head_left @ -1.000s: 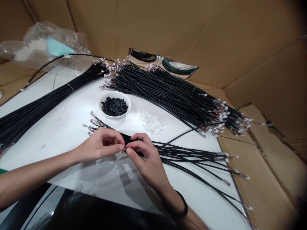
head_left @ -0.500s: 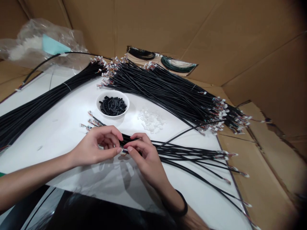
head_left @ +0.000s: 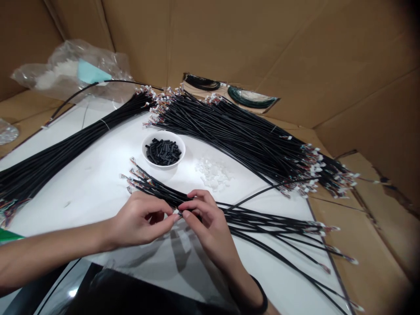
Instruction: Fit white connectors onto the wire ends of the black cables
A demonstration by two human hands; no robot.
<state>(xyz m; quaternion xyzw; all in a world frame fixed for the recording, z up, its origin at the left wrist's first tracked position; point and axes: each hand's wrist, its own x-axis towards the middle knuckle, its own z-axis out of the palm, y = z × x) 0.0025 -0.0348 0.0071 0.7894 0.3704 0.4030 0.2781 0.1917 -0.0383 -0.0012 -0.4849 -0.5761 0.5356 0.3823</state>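
My left hand (head_left: 141, 221) and my right hand (head_left: 206, 223) meet fingertip to fingertip over the white table (head_left: 92, 175), near its front. Both are closed in a pinch on the small white end of one black cable (head_left: 177, 213). That cable belongs to a loose group of black cables (head_left: 262, 218) running under my right hand towards the right. Just beyond my hands stands a white bowl (head_left: 163, 151) of short black tube pieces. A small heap of clear plastic connectors (head_left: 213, 171) lies to its right.
A large fan of black cables (head_left: 243, 135) with white connectors spans the back. A tied bundle (head_left: 55, 157) runs to the left edge. A clear plastic bag (head_left: 75, 72) lies back left and two wire coils (head_left: 249, 95) back centre. Cardboard walls (head_left: 295, 52) enclose the table.
Both hands stayed pinched together on the cable end, the fingers shifting slightly. The view moved, so everything sits a little lower and to the right.
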